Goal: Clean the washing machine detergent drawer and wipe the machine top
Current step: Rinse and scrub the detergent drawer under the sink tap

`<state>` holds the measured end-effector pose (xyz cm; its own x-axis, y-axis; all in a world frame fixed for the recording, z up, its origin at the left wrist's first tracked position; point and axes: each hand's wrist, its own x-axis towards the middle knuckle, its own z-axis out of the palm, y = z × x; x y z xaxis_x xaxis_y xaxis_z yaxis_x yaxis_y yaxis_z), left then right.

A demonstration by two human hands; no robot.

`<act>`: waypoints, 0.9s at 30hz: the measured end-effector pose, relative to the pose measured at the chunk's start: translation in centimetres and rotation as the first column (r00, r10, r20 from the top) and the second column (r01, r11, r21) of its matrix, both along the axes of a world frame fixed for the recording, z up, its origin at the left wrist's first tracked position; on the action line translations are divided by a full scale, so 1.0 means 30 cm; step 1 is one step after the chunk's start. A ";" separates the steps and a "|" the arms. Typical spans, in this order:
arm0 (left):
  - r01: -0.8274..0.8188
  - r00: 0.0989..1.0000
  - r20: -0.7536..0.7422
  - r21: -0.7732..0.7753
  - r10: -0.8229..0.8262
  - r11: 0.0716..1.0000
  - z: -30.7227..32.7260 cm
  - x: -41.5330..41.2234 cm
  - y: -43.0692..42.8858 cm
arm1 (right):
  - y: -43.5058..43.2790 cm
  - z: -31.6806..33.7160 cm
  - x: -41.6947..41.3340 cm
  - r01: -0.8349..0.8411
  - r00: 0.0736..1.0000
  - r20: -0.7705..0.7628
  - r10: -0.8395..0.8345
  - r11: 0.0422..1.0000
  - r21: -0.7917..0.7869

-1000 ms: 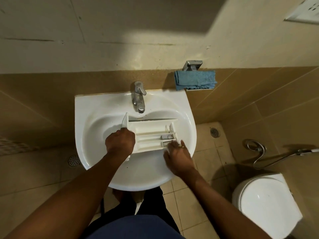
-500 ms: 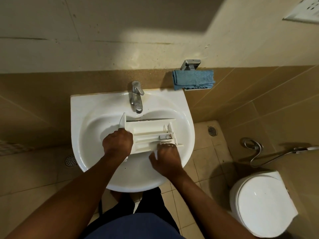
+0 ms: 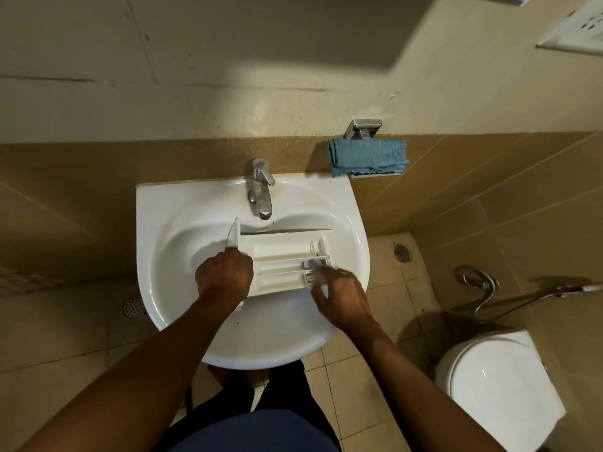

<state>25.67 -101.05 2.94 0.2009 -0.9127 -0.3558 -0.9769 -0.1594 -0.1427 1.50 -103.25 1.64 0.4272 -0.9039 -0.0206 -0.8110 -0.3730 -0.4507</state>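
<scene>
- Hands, as found?
- Left hand (image 3: pixel 225 278) gripped the drawer (image 3: pixel 280 251) at its front-panel end, fingers curled over it. Right hand (image 3: pixel 342 295) was at the right end, its fingertips blurred beside a grey insert (image 3: pixel 310 264). Whether it was pinching or rubbing could not be told.
- Drawer's position?
- Lying in the sink (image 3: pixel 146 243), just below the tap (image 3: pixel 259 187). No stream was seen.
- Change noted?
- Right hand had gone back from mid near wall to the right corner. Judged: hand-scrubbing was in progress. Cloth (image 3: pixel 368 156) hung unused, machine top not yet wiped.
</scene>
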 end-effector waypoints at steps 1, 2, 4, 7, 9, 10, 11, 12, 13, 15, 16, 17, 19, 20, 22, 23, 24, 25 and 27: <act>0.001 1.000 0.003 0.005 -0.001 1.000 0.004 0.001 -0.002 | 0.027 -0.013 0.014 -0.023 0.998 -0.054 0.024 1.000 0.013; -0.001 1.000 0.000 0.012 0.001 1.000 0.006 0.001 -0.002 | 0.056 -0.028 0.019 -0.052 0.992 -0.111 0.053 0.999 0.012; -0.020 1.000 -0.019 0.008 0.020 1.000 0.004 0.000 -0.003 | 0.083 -0.039 0.008 -0.109 0.981 -0.161 0.109 0.994 0.014; -0.025 1.000 -0.013 -0.023 0.024 0.999 -0.006 0.000 0.002 | 0.030 0.007 -0.014 -0.074 0.994 -0.082 0.079 0.996 0.058; -0.010 0.999 -0.032 -0.035 0.009 0.999 -0.004 0.000 0.004 | -0.036 0.032 -0.019 -0.044 0.997 -0.055 0.048 0.996 0.074; -0.020 0.999 -0.043 -0.023 0.019 1.000 -0.002 0.001 0.005 | -0.067 0.038 -0.015 -0.049 0.997 -0.051 0.053 0.996 0.073; -0.036 0.998 -0.052 -0.011 0.035 0.999 -0.002 0.002 0.004 | -0.087 0.035 -0.008 -0.066 0.997 -0.044 0.069 0.995 0.070; -0.055 0.997 -0.057 0.002 0.055 0.998 0.000 0.002 0.002 | -0.094 0.025 0.000 -0.096 0.994 -0.052 0.099 0.993 0.064; -0.071 0.996 -0.045 0.020 0.071 0.997 -0.010 0.000 0.002 | -0.087 0.011 0.009 -0.139 0.986 -0.086 0.143 0.989 0.043; -0.085 0.996 -0.011 0.008 0.086 0.996 -0.028 -0.004 -0.001 | -0.036 -0.018 0.017 -0.201 0.955 -0.225 0.195 0.980 -0.002; -0.079 0.997 -0.004 -0.028 0.079 0.996 -0.025 -0.002 -0.004 | -0.007 -0.026 0.016 -0.214 0.936 -0.290 0.198 0.977 -0.021; -0.066 0.998 -0.023 -0.014 0.066 0.998 -0.014 -0.001 -0.007 | 0.006 -0.019 0.017 -0.220 0.919 -0.341 0.201 0.975 -0.018; -0.030 0.998 -0.045 0.043 0.032 0.999 0.000 -0.004 -0.003 | -0.042 0.006 0.034 -0.188 0.891 -0.410 0.197 0.980 0.063; -0.026 0.999 -0.033 0.031 0.027 0.999 0.003 -0.003 -0.002 | -0.089 0.016 0.047 -0.139 0.894 -0.412 0.174 0.984 0.112; -0.036 0.999 -0.028 0.009 0.037 0.999 0.003 -0.001 -0.004 | -0.192 0.055 0.100 0.025 0.966 -0.256 0.038 0.971 0.239; -0.037 0.999 -0.015 0.008 0.037 0.999 -0.009 -0.001 -0.005 | -0.238 0.078 0.139 0.145 0.989 -0.055 -0.134 0.919 0.366; -0.040 0.999 -0.014 0.008 0.040 0.999 -0.016 -0.002 -0.007 | -0.279 0.091 0.184 0.241 0.919 0.144 -0.366 0.813 0.531; -0.036 0.999 -0.017 0.008 0.036 0.999 -0.019 -0.003 -0.009 | -0.317 0.099 0.235 0.265 0.774 0.266 -0.574 0.676 0.687; -0.037 0.999 -0.030 0.002 0.037 0.999 -0.022 -0.001 -0.010 | -0.384 0.106 0.340 0.145 0.508 0.352 -0.786 0.481 0.864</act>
<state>25.66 -101.36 2.28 0.2233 -0.9045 -0.3634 -0.9742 -0.1949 -0.1135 11.70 -114.76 4.83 0.1031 -0.7629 -0.6383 -0.0834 0.6328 -0.7698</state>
